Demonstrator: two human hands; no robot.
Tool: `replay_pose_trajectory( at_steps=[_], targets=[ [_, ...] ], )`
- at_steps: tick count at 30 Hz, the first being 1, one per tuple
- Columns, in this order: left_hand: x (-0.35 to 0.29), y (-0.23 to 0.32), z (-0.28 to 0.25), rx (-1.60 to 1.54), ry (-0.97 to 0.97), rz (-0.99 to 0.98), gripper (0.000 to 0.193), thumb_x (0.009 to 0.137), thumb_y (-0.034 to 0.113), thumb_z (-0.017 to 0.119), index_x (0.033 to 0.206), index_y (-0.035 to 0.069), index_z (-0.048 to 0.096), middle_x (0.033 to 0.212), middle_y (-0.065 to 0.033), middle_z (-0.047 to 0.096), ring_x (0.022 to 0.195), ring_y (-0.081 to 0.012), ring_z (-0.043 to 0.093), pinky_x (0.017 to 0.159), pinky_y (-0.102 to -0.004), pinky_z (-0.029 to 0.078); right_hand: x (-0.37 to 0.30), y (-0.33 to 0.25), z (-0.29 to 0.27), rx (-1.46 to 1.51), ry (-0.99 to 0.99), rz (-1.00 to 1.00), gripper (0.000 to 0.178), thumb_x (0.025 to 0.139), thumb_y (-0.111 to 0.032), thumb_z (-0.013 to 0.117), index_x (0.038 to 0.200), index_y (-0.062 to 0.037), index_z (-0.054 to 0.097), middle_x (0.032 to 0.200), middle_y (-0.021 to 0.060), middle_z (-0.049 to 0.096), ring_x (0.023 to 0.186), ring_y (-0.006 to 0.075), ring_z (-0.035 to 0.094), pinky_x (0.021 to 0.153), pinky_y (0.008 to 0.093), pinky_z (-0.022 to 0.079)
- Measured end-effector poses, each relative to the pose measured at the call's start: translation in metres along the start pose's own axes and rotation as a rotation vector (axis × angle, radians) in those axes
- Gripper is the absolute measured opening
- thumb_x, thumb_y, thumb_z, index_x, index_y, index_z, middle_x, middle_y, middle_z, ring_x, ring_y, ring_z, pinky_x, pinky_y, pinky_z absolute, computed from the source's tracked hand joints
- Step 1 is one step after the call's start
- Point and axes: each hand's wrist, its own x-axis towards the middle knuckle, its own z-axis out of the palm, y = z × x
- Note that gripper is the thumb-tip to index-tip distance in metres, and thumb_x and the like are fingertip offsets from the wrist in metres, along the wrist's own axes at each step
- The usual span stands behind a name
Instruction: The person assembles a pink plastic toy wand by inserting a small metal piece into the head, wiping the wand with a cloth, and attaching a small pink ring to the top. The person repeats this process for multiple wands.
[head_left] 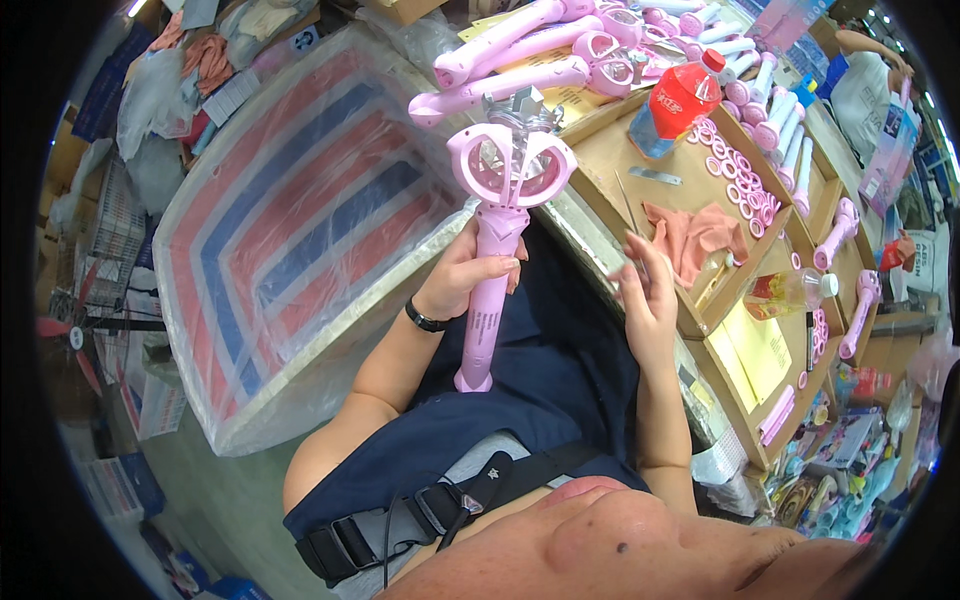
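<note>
Plainly light and stiff, the pink toy wand (pixel 492 240) sits upright with left hand (pixel 462 278) fingers clamped on its handle (best hold there), while right hand (pixel 645 290) fingers pinch a thin metal tool (pixel 632 220).

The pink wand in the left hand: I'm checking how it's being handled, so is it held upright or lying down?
Upright. The left hand grips the pink wand around its handle, ring-shaped head on top, handle end pointing down toward the lap.

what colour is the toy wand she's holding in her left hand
Pink, handle and ring-shaped head alike, on the toy wand in the left hand; the head view shows it.
</note>
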Motion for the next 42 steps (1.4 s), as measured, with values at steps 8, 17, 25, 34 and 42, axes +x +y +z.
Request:
replay_pose_trajectory(
  at_steps=[8,17,25,34,42],
  targets=[
    [0.004,0.008,0.024,0.066,-0.079,-0.015,0.044,0.076,0.014,0.063,0.115,0.002,0.045,0.092,-0.0094,0.056,0.071,-0.0164,0.058,0.061,-0.0288,0.049,0.066,-0.019,0.049,0.535,-0.06,-0.061,0.059,0.09,-0.017,0.061,0.138,0.0008,0.033,0.124,0.0097,0.044,0.101,0.0141,0.054,0.089,0.0288,0.044],
    [0.01,0.003,0.016,0.021,0.02,0.137,0.041,0.083,0.014,0.059,0.119,0.001,0.042,0.096,-0.0115,0.056,0.075,-0.0179,0.059,0.066,-0.0299,0.049,0.007,0.029,0.078,0.663,-0.097,0.143,0.07,0.085,-0.012,0.065,0.141,0.0001,0.026,0.126,0.011,0.043,0.111,0.0216,0.052,0.095,0.032,0.042],
    [0.053,0.017,-0.001,-0.244,-0.03,0.421,0.094,0.071,0.078,0.048,0.122,0.0,0.045,0.101,-0.0118,0.056,0.086,-0.0198,0.058,0.074,-0.0322,0.051,-0.068,0.064,0.077,0.039,-0.456,0.092,0.044,0.072,-0.015,0.071,0.109,-0.001,0.054,0.102,0.0092,0.049,0.094,0.0208,0.052,0.084,0.03,0.042],
    [0.036,-0.008,0.022,-0.077,-0.051,0.149,0.041,0.083,0.03,0.063,0.108,0.0,0.05,0.095,-0.0102,0.058,0.069,-0.0151,0.059,0.058,-0.0291,0.05,-0.066,0.067,0.07,0.025,-0.382,0.1,0.052,0.071,-0.015,0.07,0.116,0.0021,0.05,0.109,0.0129,0.048,0.1,0.0239,0.051,0.087,0.0319,0.042],
    [0.032,-0.008,0.026,-0.202,0.002,0.079,0.021,0.075,0.012,0.061,0.092,0.001,0.054,0.076,-0.0074,0.056,0.063,-0.0145,0.059,0.056,-0.029,0.051,-0.07,0.072,0.072,0.169,-0.439,0.221,0.052,0.072,-0.016,0.071,0.116,0.0019,0.05,0.108,0.011,0.049,0.099,0.0217,0.051,0.087,0.0319,0.042]
  ],
)
